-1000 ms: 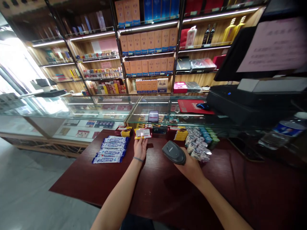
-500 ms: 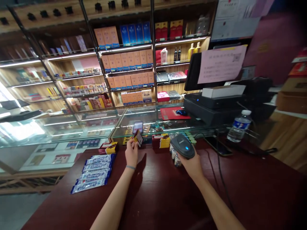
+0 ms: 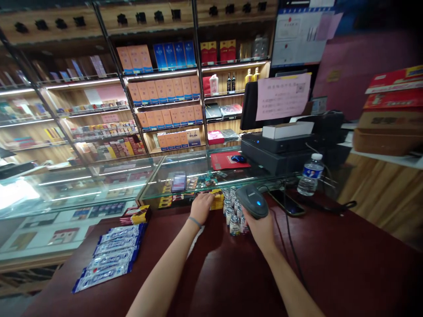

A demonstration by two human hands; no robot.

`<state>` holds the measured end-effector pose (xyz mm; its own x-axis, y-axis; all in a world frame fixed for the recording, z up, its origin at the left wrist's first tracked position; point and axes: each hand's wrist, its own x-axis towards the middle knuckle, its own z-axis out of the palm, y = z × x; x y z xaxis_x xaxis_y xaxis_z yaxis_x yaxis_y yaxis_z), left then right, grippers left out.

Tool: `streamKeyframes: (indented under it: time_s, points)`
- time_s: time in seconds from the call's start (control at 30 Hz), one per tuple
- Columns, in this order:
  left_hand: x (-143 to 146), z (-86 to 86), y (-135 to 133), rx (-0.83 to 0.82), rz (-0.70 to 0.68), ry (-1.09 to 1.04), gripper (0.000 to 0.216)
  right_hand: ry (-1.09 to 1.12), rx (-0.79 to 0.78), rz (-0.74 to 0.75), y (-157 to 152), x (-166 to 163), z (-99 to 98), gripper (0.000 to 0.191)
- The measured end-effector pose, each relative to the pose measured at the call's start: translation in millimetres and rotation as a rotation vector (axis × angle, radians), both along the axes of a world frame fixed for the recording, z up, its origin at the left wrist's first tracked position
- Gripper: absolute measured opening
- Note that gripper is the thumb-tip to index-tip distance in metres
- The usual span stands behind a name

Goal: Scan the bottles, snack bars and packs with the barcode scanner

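Note:
My left hand [image 3: 202, 207] is over the left part of a stack of yellow-and-red packets [image 3: 217, 199] at the counter's far edge. Its fingers curl down onto the stack, and their tips are partly hidden. In my right hand [image 3: 261, 231] is a dark barcode scanner [image 3: 251, 201] with a blue light, held above the counter. Just left of the scanner stand several small clear bottles [image 3: 234, 224] in rows. A second stack of yellow-and-red packets [image 3: 135, 215] and several blue-and-white long packets [image 3: 110, 257] lie on the left.
A glass display case [image 3: 185, 165] runs behind the dark red counter [image 3: 228, 273]. On the right are a water bottle [image 3: 310, 176], a phone [image 3: 287, 203] and loose cables. A monitor [image 3: 250, 105] stands behind them, with stacked boxes [image 3: 390, 119] at far right.
My left hand has moved right and down, from holding up a yellow-and-dark packet to the right stack. The view has turned right. My right hand still grips the scanner.

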<state>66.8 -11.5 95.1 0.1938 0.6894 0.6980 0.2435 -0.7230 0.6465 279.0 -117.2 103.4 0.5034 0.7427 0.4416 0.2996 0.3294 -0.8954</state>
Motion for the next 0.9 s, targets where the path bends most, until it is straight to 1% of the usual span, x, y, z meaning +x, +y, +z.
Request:
streamKeyframes:
  time_s: [0.1,0.3,0.4,0.5,0.63,0.73,0.83,0.9]
  points:
    - [9.4,-5.1,2.3,-0.046,-0.015,-0.035,0.018,-0.019,-0.008,0.029,-1.1,1.7,1.2,0.051]
    - [20.3,-10.7,7.8,-0.315,-0.068,-0.242,0.033,0.007,0.0,-0.01,-2.3,-2.0,5.6,0.052]
    - [21.4,-11.3,9.5,-0.415,-0.092,-0.347,0.038,0.001,-0.005,-0.011,-2.7,-2.2,6.2,0.052]
    - [21.1,-12.3,10.1,-0.493,-0.1,-0.378,0.041,-0.037,-0.01,0.002,-2.5,0.7,4.9,0.052]
    - [20.5,-16.0,9.8,-0.502,-0.109,-0.393,0.042,-0.078,-0.017,0.017,-1.7,2.3,2.6,0.049]
    - [16.4,-17.3,5.9,-0.454,-0.116,-0.382,0.042,-0.05,-0.01,-0.011,-1.1,-0.9,1.1,0.05]
    - [3.4,-13.7,-3.8,-0.412,-0.104,-0.401,0.038,-0.028,-0.013,-0.012,-0.6,-4.4,-0.7,0.049]
    - [-12.0,-9.7,-13.0,-0.393,-0.078,-0.438,0.032,-0.025,-0.017,-0.01,-0.4,-5.6,-2.7,0.048]
